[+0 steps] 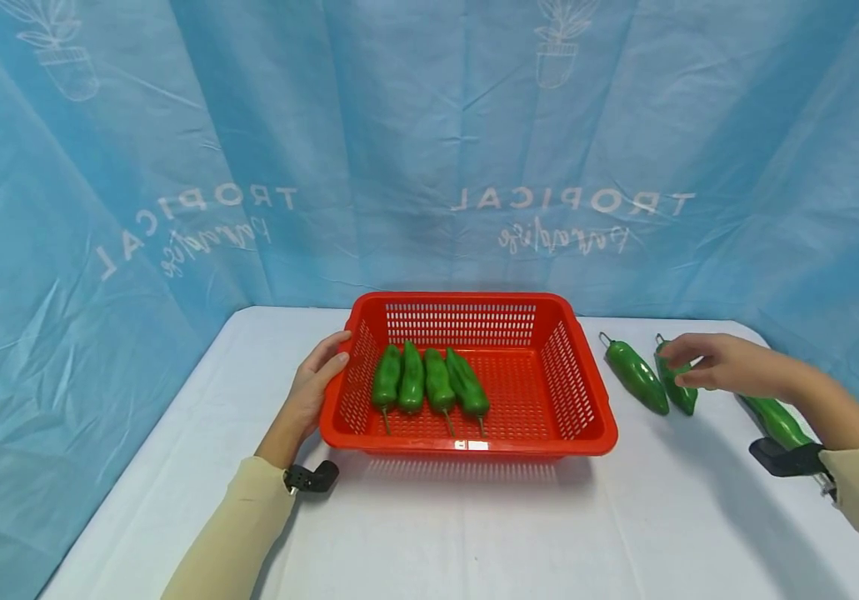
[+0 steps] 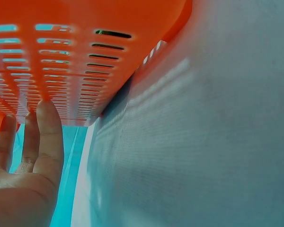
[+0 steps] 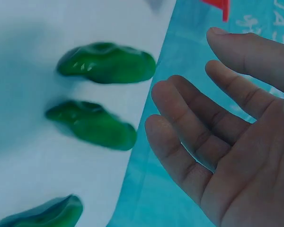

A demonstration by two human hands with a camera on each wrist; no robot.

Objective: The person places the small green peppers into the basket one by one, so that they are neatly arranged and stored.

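Head view: the left hand [image 1: 312,387], fingers extended, touched the red basket [image 1: 515,392] at its left; the right hand [image 1: 736,367], fingers loosely parted, hovered over a green pepper [image 1: 683,399] right of the basket.

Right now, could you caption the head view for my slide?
Left fingers touch a red basket holding four green peppers; right fingers hover over another pepper.

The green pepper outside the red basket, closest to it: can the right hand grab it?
Probably yes: the right hand looks open, empty and close by, and nothing seems to cover that pepper.
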